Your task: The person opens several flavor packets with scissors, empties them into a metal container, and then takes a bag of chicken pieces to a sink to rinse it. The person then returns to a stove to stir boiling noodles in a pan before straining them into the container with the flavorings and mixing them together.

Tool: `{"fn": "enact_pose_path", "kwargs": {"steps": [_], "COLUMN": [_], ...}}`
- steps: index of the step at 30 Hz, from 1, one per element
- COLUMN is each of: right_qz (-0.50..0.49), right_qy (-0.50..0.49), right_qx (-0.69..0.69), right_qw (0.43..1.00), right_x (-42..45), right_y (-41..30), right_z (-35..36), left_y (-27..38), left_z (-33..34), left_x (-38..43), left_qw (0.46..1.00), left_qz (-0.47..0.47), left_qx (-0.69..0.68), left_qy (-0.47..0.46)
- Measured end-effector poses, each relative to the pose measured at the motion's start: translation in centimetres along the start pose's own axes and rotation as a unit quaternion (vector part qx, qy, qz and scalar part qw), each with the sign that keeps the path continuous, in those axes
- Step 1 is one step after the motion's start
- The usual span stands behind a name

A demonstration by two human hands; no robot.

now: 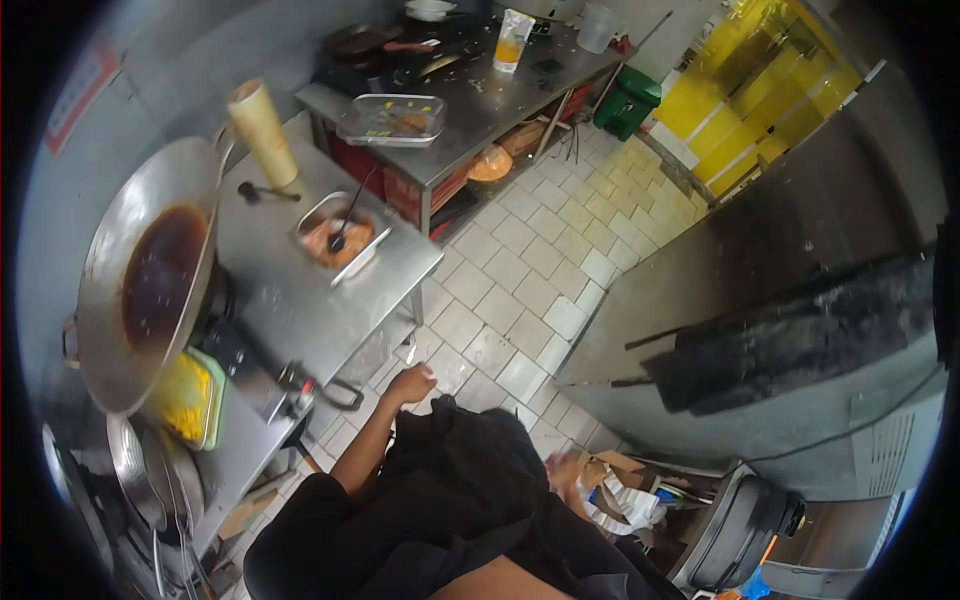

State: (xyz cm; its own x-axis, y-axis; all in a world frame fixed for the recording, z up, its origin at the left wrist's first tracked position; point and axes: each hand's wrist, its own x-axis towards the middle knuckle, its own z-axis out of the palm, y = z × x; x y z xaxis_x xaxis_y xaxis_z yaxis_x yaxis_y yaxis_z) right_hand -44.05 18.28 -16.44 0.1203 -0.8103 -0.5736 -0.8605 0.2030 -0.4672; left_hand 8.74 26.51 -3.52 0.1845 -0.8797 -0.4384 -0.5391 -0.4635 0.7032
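My left hand [412, 383] hangs over the tiled floor, loosely curled, just off the front of the steel table [330, 341]. No object shows in it, but its palm is hidden. My right hand [561, 472], blurred, is low at my side by an open cardboard box [619, 459] with crumpled wrappers; whether it holds anything is unclear. On the table a metal tray [321, 217] contains orange-brown food and a black-handled utensil. A big wok [202, 165] of dark liquid stands at the left, beside a green-rimmed container [216, 397] of yellow food.
A roll of wrap [262, 135] stands upright near the wall. The farther steel counter [427, 161] bears a shallow tray [360, 139], pans and a pouch [513, 45]. Ahead is a green bin [628, 101]. A large steel cabinet [675, 277] flanks the tiled floor [517, 274] on the right.
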Motion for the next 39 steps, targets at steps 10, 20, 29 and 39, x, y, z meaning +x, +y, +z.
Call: {"fn": "enact_pose_path", "kwargs": {"steps": [10,20,29,39], "right_qz": [0.079,-0.482,-0.587,-0.527], "right_qy": [-0.181,0.068,0.153,0.202], "right_qx": [-0.051,-0.025,0.124,0.154], "right_qw": [0.979,0.873,0.785,0.811], "right_x": [21.6,66.8,82.6,69.3], "right_y": [-12.9,-62.5,-109.1,-113.3], "right_z": [-6.7,-34.6,-33.3,-26.0], "left_y": [13.9,20.4,20.3,21.8], "left_z": [-10.5,-20.5,-33.6,-40.0], "left_x": [28.8,39.9,52.8,64.5], "left_qw": [0.996,0.943,0.914,0.905], "left_qz": [0.077,0.036,0.188,0.222], "left_qx": [-0.036,-0.297,-0.268,-0.256], "left_qy": [0.025,0.145,0.240,0.258]}}
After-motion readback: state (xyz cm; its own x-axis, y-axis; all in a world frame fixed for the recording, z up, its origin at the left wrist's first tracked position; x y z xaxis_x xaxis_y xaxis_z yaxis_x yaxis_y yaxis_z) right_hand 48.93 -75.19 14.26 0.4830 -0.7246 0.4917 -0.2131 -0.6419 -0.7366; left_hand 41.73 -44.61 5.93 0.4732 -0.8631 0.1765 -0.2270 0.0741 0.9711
